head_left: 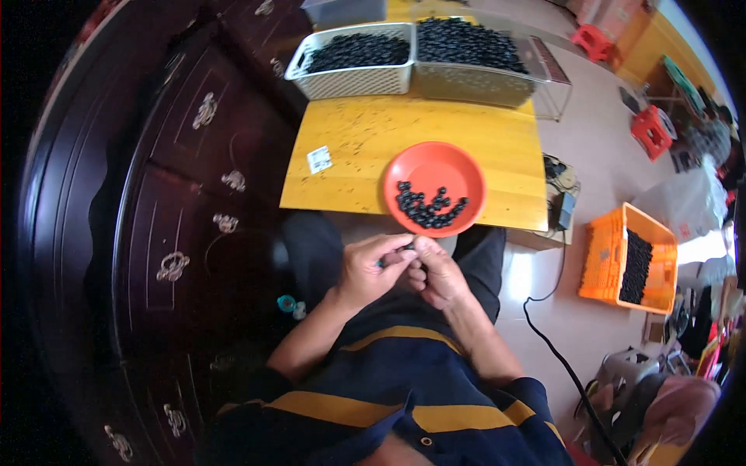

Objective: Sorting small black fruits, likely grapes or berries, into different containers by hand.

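My left hand (367,270) and my right hand (440,273) meet over my lap, just in front of the near rim of a red plastic bowl (423,159). Thumbs and fingers of both are pinched together around a small black piece (407,247), mostly covered by the fingertips. A speck of teal shows among the left fingers; what it belongs to I cannot make out. Inside the bowl, several small round black pieces (426,214) lie gathered toward its near side. The bowl rests on a yellow table (350,140), its near rim jutting past the table edge.
At the table's back stand a white basket (357,83) and a clear bin (482,84), both full of black pieces. A white label (319,160) lies at left. Dark drawers (183,233) line the left side. An orange crate (598,260) and a black cable (556,349) are at right.
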A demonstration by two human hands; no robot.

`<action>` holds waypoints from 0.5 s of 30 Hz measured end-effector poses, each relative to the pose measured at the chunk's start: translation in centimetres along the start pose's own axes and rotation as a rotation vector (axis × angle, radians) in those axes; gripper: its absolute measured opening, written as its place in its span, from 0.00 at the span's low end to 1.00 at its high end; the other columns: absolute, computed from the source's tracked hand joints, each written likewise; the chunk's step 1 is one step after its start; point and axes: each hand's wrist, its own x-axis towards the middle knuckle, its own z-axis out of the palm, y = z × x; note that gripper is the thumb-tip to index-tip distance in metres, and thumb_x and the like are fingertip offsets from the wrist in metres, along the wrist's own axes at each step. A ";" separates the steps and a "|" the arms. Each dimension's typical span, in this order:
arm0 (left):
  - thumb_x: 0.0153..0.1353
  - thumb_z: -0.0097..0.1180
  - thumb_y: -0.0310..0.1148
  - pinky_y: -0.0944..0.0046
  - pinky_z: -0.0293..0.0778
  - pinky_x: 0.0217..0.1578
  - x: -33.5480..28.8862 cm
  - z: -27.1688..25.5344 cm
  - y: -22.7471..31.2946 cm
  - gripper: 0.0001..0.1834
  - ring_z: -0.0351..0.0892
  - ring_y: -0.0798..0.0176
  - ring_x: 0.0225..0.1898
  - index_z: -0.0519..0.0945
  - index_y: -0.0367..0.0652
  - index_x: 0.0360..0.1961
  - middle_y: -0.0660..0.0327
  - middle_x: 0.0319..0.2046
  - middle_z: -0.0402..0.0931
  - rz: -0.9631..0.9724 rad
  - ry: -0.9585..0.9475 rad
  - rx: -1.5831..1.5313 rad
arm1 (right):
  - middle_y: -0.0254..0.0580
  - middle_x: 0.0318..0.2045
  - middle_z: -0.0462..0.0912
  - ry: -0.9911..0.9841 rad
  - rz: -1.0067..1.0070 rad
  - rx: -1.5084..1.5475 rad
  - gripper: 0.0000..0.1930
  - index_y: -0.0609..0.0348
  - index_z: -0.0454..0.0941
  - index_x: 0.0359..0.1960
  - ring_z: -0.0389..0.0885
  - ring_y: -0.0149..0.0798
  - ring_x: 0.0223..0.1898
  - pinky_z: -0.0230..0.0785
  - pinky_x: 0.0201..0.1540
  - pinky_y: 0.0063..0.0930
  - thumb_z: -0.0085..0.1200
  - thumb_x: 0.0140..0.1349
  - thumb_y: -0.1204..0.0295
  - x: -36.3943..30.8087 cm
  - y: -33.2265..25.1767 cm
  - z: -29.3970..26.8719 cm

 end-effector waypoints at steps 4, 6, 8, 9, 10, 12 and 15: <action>0.52 0.71 0.21 0.69 0.69 0.22 -0.3 -0.5 0.3 0.16 0.74 0.70 0.20 0.86 0.39 0.44 0.61 0.22 0.77 0.048 0.036 0.096 | 0.24 0.23 0.68 -0.021 -0.033 0.027 0.14 0.48 0.73 0.36 0.62 0.20 0.20 0.54 0.20 0.16 0.51 0.73 0.54 0.2 0.3 0.7; 0.51 0.71 0.21 0.67 0.69 0.21 -0.5 -0.6 0.1 0.13 0.75 0.68 0.19 0.86 0.41 0.40 0.61 0.20 0.75 0.107 0.080 0.129 | 0.24 0.23 0.68 0.009 -0.018 0.038 0.14 0.48 0.73 0.35 0.62 0.21 0.20 0.54 0.20 0.16 0.50 0.74 0.54 0.1 0.4 1.2; 0.52 0.71 0.21 0.67 0.70 0.20 -0.3 -0.7 -0.3 0.12 0.76 0.68 0.19 0.85 0.41 0.38 0.62 0.20 0.76 0.192 0.092 0.168 | 0.25 0.23 0.68 0.044 -0.010 0.052 0.14 0.47 0.72 0.35 0.62 0.21 0.20 0.54 0.20 0.17 0.50 0.74 0.54 0.1 0.6 1.4; 0.52 0.71 0.21 0.66 0.70 0.20 -0.2 -0.8 -0.4 0.11 0.77 0.68 0.19 0.85 0.41 0.37 0.62 0.20 0.76 0.280 0.102 0.204 | 0.25 0.23 0.68 0.058 -0.012 0.061 0.14 0.47 0.72 0.34 0.62 0.22 0.20 0.54 0.20 0.17 0.49 0.75 0.54 0.1 0.7 1.5; 0.52 0.71 0.21 0.66 0.70 0.20 -0.2 -0.9 -0.5 0.11 0.77 0.68 0.19 0.85 0.41 0.37 0.62 0.20 0.76 0.279 0.099 0.206 | 0.25 0.22 0.68 0.072 -0.015 0.071 0.15 0.47 0.71 0.34 0.62 0.22 0.20 0.54 0.20 0.17 0.49 0.75 0.54 0.1 0.8 1.5; 0.52 0.71 0.22 0.66 0.71 0.20 -0.2 -1.0 -0.6 0.11 0.79 0.67 0.19 0.84 0.42 0.37 0.62 0.21 0.76 0.285 0.061 0.202 | 0.25 0.22 0.67 0.070 -0.020 0.083 0.15 0.47 0.71 0.34 0.62 0.22 0.20 0.54 0.20 0.17 0.49 0.75 0.54 0.2 1.0 1.5; 0.54 0.69 0.24 0.62 0.73 0.22 -0.9 -0.9 -1.3 0.13 0.79 0.62 0.20 0.84 0.45 0.42 0.62 0.22 0.76 0.166 0.031 0.181 | 0.25 0.22 0.67 0.060 -0.019 0.112 0.15 0.48 0.72 0.35 0.62 0.22 0.20 0.54 0.19 0.17 0.48 0.75 0.53 0.3 1.1 1.6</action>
